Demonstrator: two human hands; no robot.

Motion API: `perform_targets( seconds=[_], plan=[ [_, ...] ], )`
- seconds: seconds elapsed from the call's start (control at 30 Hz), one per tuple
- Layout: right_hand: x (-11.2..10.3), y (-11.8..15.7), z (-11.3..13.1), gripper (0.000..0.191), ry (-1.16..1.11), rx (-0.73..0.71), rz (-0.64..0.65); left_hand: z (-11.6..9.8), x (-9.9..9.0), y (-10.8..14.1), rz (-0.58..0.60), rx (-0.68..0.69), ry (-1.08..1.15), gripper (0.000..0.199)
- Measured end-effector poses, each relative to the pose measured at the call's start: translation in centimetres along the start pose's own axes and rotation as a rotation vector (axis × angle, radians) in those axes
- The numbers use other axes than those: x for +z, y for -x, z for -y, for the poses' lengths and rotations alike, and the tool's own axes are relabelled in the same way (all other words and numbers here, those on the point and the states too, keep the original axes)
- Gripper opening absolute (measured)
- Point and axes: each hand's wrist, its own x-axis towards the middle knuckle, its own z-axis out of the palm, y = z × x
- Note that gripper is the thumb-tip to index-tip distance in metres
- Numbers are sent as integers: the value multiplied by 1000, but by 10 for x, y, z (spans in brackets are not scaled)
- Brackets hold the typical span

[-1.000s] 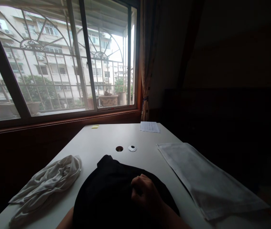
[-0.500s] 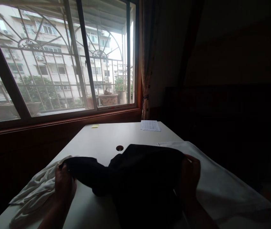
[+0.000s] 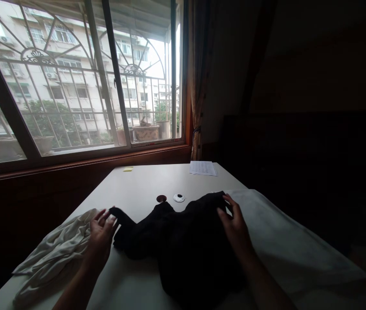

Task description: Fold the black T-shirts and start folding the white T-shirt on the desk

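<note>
Cloth (image 3: pixel 183 249), likely handled wide against bunching: my left hand (image 3: pixel 100 234) pinches ten o'clock, right hand (image 3: pixel 237 230) loose-fingered at one.

Left hand (image 3: pixel 100 234) and right hand (image 3: pixel 236 224) are showing bare, with slender fingers. Left forearm (image 3: pixel 80 282) and right forearm (image 3: pixel 263 275) are likewise showing uncovered, tapering toward the hands. Dim light is obscuring finer surface detail on both.

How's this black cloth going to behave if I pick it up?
The black cloth will likely hang floppy: its upper edge dips between your left hand and right hand. It probably won't roll, given its limp, uneven outline on the table. Its weight is hard to judge; it's too dark.
</note>
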Motion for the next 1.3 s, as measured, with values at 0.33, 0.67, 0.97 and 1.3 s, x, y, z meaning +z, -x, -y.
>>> perform_targets(
  seconds=[0.33, 0.67, 0.97, 1.3],
  plan=[
    [21, 65, 44, 33, 192, -711, 989, 40, 2, 15, 417, 642, -754, 22],
    [24, 55, 34, 25, 85, -361, 873, 17, 12, 40, 634, 1088, -749, 11],
    [3, 15, 18, 46, -394, 341, 222, 20, 34, 66, 931, 1126, -977, 31],
    [-30, -4, 10, 45, -356, 273, -121, 47, 19, 35, 793, 927, -1197, 50]
  ],
)
